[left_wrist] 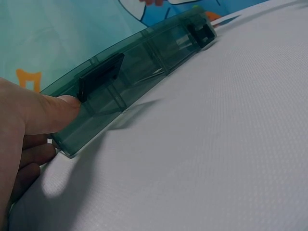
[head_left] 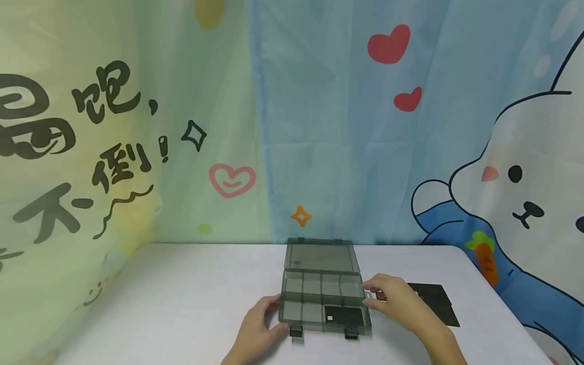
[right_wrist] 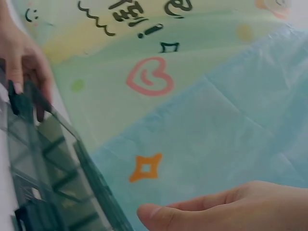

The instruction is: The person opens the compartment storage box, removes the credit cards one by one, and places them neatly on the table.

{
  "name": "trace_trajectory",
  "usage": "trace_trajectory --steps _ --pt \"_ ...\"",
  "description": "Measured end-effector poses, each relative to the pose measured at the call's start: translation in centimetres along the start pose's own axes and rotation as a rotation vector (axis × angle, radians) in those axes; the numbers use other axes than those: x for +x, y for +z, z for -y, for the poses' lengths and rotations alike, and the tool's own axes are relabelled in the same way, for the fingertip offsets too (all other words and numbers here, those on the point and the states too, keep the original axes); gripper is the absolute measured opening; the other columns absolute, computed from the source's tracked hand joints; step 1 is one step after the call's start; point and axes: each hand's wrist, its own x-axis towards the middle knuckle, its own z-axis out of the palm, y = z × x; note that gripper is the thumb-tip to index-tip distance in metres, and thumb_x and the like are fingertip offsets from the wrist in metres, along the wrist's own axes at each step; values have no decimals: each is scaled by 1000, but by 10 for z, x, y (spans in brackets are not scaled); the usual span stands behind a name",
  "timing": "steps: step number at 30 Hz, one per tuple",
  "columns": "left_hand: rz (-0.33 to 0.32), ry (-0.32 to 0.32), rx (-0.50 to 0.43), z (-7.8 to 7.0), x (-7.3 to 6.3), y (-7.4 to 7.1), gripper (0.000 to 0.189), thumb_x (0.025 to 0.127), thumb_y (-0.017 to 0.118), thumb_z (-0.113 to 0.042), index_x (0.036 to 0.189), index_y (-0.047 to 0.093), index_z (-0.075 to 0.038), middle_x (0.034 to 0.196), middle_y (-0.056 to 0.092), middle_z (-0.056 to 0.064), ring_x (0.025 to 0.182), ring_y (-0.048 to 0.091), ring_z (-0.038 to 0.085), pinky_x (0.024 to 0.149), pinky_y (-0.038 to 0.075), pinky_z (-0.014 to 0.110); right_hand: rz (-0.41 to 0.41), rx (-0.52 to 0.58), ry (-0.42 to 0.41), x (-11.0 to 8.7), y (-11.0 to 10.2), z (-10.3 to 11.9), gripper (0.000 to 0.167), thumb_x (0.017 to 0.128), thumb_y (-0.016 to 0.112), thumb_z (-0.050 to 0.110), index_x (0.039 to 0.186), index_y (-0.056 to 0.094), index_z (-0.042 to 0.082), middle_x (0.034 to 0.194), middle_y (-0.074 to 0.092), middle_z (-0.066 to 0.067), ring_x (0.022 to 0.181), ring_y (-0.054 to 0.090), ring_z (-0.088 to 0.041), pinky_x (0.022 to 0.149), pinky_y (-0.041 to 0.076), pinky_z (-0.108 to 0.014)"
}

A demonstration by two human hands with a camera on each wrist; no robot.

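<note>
A translucent grey-green compartment box [head_left: 312, 309] lies on the table with its lid [head_left: 321, 257] swung back. In its front right compartment is a flat black piece [head_left: 344, 315] with a small white square. My left hand [head_left: 259, 324] grips the box's front left corner, its thumb by a black latch [left_wrist: 101, 77] in the left wrist view, fingers round the side. My right hand [head_left: 399, 301] is at the right wall, thumb and fingertips right at the edge. I cannot tell whether it holds anything; in the right wrist view the thumb [right_wrist: 154, 216] shows beside the box.
Flat black pieces [head_left: 435, 301] lie overlapping on the white table [head_left: 196, 289] to the right, partly behind my right hand. A second black latch [head_left: 351, 332] hangs at the box's front right. A printed curtain [head_left: 319, 126] hangs behind the table.
</note>
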Motion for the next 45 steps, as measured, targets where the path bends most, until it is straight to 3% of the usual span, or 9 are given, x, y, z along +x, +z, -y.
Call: trace_trajectory --steps 6,11,14,23,29,39,45 --pt "13 -14 4 2 -1 1 63 75 74 -37 130 52 -13 124 63 -3 112 61 16 101 48 43 68 -34 -80 4 15 9 28 79 74 21 102 70 6 98 70 -4 88 67 -23 74 58 -34" --pt "9 -8 8 0 -1 0 63 76 74 -38 129 52 -13 123 63 -3 111 61 17 100 48 43 77 -145 -12 8 32 19 24 77 76 19 98 72 9 107 69 -10 107 62 -33 92 51 -51" --pt "7 2 4 -1 -1 -1 63 76 74 -38 129 52 -11 123 63 -1 111 62 19 100 48 44 67 -215 27 10 42 22 25 76 77 20 98 73 10 111 68 -11 111 60 -36 96 47 -55" --pt "-14 20 10 -2 0 -2 62 76 74 -36 129 53 -12 122 64 -3 110 62 17 99 49 43 -57 -352 -45 8 55 26 31 71 81 24 95 73 6 98 71 -10 92 67 -30 84 55 -47" --pt "-7 0 -2 -2 0 -2 63 75 74 -36 130 52 -13 124 63 -4 111 62 15 101 48 41 -77 -404 -8 9 60 25 31 71 80 29 91 74 6 91 72 -8 87 68 -28 79 57 -45" --pt "-32 31 6 -2 -1 0 61 75 75 -32 128 54 -11 121 65 -2 109 63 17 100 48 43 -63 -434 -13 11 68 24 27 80 73 33 87 74 7 86 71 -8 87 68 -30 86 54 -49" --pt "-23 15 -6 -2 -1 -2 62 74 76 -31 128 54 -10 123 64 -1 111 62 19 101 47 43 -40 -419 -15 10 69 26 26 84 69 30 86 73 5 89 71 -9 92 67 -31 93 48 -57"
